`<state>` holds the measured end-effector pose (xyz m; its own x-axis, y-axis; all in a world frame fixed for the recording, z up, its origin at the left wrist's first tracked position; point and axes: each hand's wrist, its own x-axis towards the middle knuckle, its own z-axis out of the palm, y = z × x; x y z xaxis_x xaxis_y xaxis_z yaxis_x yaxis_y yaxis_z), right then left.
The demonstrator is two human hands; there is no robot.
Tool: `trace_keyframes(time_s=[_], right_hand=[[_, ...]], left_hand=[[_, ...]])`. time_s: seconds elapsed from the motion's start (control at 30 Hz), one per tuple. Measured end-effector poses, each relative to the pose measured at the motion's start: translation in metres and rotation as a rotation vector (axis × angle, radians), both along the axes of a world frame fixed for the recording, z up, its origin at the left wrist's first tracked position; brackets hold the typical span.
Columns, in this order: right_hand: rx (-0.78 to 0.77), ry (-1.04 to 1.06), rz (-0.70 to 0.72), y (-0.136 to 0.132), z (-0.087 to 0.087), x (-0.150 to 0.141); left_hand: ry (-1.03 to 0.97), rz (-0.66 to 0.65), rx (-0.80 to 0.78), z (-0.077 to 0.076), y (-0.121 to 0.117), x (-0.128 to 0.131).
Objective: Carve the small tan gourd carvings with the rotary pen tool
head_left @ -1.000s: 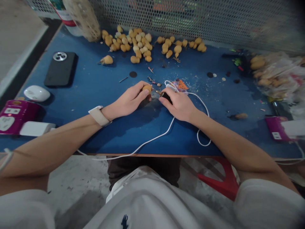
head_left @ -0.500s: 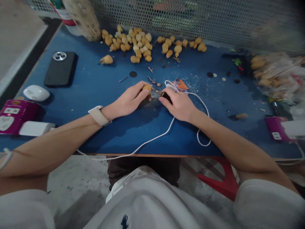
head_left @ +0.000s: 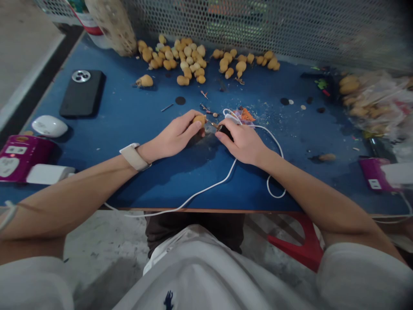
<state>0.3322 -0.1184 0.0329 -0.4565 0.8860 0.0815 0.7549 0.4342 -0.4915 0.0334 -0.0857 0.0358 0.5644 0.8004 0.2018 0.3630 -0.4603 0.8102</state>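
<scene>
Pinched between the thumb and fingers of my left hand (head_left: 177, 135) is a small yellow gourd (head_left: 200, 119). My right hand (head_left: 247, 142) is closed around a dark rotary tool (head_left: 226, 132), its body mostly covered by my fingers. The tool's thin metal bit points left at the gourd's end; whether the two touch, I cannot tell. A white cable (head_left: 209, 188) runs under my right wrist. Just beyond my hands lie small loose bits (head_left: 215, 115) and an orange and purple scrap (head_left: 245, 115).
Many small gourds (head_left: 189, 54) are heaped along the perforated metal screen (head_left: 290, 34). On the left are a black phone (head_left: 83, 94), a white case (head_left: 49, 125) and a purple power block (head_left: 22, 157). A plastic bag (head_left: 380, 101) of gourds is at right. Dust and discs litter the blue table.
</scene>
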Motion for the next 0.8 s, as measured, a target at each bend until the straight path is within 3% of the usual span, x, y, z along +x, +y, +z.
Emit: trace_keyframes(time_s=[0.33, 0.8], right_hand=[[0.027, 0.019, 0.002, 0.003, -0.0073, 0.0021], [0.027, -0.006, -0.012, 0.0004, -0.0021, -0.0021]], left_hand=[[0.003, -0.008, 0.005, -0.0007, 0.0004, -0.0005], [-0.027, -0.024, 0.016, -0.002, 0.0009, 0.0002]])
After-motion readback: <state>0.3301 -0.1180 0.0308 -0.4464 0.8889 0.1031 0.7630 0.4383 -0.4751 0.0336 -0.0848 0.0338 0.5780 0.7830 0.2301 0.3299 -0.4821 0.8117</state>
